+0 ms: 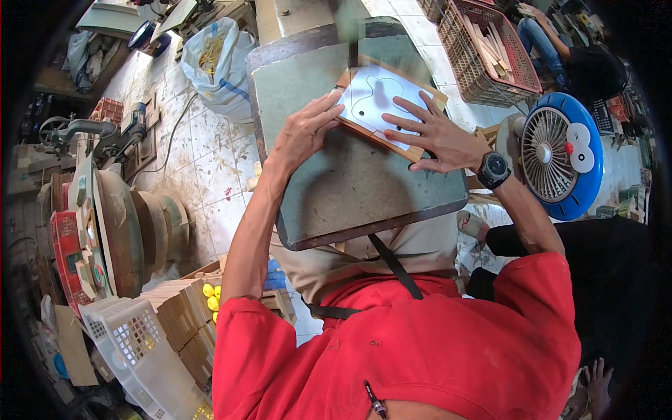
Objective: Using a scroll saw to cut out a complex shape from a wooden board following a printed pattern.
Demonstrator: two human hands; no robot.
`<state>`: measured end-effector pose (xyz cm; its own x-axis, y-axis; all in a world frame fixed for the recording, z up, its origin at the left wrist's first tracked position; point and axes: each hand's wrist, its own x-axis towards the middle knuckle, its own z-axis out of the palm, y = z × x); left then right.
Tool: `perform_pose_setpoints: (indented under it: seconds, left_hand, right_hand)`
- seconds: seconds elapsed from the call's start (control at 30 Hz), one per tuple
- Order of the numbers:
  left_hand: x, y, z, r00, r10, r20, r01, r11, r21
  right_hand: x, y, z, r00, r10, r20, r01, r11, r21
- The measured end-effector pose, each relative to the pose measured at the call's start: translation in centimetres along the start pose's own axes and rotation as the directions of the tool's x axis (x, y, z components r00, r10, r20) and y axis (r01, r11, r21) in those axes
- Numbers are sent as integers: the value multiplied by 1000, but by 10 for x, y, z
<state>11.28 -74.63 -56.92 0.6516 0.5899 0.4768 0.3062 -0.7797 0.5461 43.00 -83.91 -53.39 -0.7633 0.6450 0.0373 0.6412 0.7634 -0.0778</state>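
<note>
A wooden board with a white paper sheet on its face lies on the grey-green metal machine table. A curved outline and dark round spots show on the paper. At the board's left corner my left hand rests with fingers stretched out against its edge. My right hand, a black watch on its wrist, lies over the board's right side with fingers spread. A thin dark upright machine part comes down at the board's far left edge; its upper end is blurred.
A blue fan stands at right, below a crate of wood strips. Left of the table are a white sack and a large round machine. Stacked wood pieces lie near left. Another person sits far right.
</note>
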Motion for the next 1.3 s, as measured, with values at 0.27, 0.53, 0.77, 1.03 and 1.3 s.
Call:
perform_pose_setpoints:
  seconds: [0.27,0.53,0.77,1.03,1.3]
  left_hand:
    - [-3,44,25,967,-222,-123,238,962,136]
    - [-3,52,48,917,-368,-156,396,890,228]
    - [0,46,35,936,-350,-51,353,920,168]
    - [4,41,26,957,-289,16,282,945,166]
    - [-8,42,22,963,-267,34,258,952,165]
  right_hand:
    - [-2,-16,4,997,77,-24,-78,996,-40]
    - [3,-32,2,987,142,-78,-144,989,-25]
    - [3,-45,6,976,189,-109,-194,981,-32]
    - [23,-4,-17,998,-55,21,55,998,-8]
    - [28,-24,-8,999,14,-37,-14,1000,1]
